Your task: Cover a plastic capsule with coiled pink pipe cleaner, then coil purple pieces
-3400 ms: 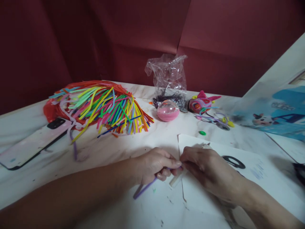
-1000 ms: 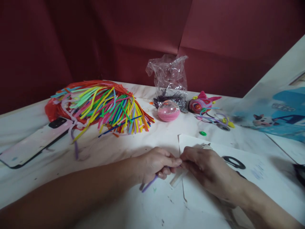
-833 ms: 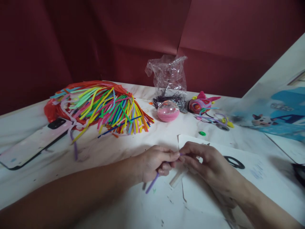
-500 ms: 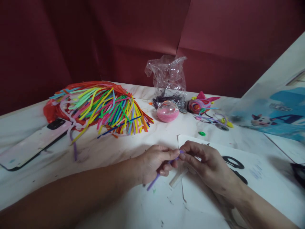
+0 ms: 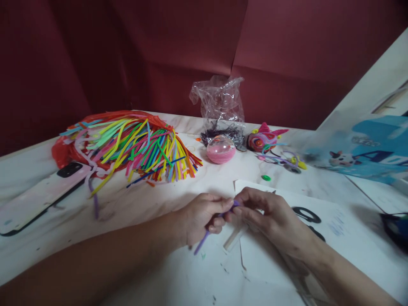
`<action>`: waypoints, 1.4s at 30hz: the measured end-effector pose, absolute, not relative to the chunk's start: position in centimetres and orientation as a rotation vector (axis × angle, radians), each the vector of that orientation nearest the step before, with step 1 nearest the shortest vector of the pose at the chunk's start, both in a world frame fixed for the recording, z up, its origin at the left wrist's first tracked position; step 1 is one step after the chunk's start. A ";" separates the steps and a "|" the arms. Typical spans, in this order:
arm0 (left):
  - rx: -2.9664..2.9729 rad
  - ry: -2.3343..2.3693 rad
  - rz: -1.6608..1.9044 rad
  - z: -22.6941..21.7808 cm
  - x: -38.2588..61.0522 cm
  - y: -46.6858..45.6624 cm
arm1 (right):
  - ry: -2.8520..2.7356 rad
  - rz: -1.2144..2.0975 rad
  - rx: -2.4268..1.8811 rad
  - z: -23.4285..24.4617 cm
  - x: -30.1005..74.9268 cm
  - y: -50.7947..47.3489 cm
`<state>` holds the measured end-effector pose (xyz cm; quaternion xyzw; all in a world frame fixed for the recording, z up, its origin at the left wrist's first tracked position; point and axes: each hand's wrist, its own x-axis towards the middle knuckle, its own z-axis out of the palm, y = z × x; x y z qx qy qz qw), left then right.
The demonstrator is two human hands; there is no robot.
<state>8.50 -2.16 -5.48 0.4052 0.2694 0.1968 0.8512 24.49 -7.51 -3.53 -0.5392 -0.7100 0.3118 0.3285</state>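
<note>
"One purple stem [image 5: 200,243]: where is it, and what has hold of it?"

"Low in the middle, slanting up from the left hand [image 5: 205,214] to the right hand [image 5: 267,212]. The left is closed round its length, a tail poking out below; the right pinches the upper end between thumb and forefinger. That tip is mostly covered, so I can't tell whether it's looped or merely bent."

"Why grip it so close together?"

"Probably for control: something thin and soft would flop over a longer span, so one hand steadies while the other minds the tip."

"And the rest?"

"The colourful bundle [image 5: 153,148] and pink egg-shaped container [image 5: 220,154] sit farther back, likely within reach yet out of the way. A clear stick [image 5: 233,239] lies just below the fingers."

"Any edges to mind?"

"The left edge of the white paper [image 5: 338,255] runs beneath the right hand, so a dropped wrist could ruffle it. Between the hands and the bundle, a stretch of tabletop [image 5: 137,204] gives room to shift."
</note>
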 end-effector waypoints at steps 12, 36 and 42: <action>0.913 0.564 0.250 -4.9 8.3 -2.1 | -2.035 0.826 -1.430 -2.8 25.0 -7.7; 0.829 0.527 0.332 -5.8 8.5 -2.0 | -1.969 0.734 -1.416 -2.8 24.6 -7.8; 0.881 0.621 0.260 -6.0 8.3 -1.9 | -2.389 0.316 -1.442 -2.6 24.5 -8.0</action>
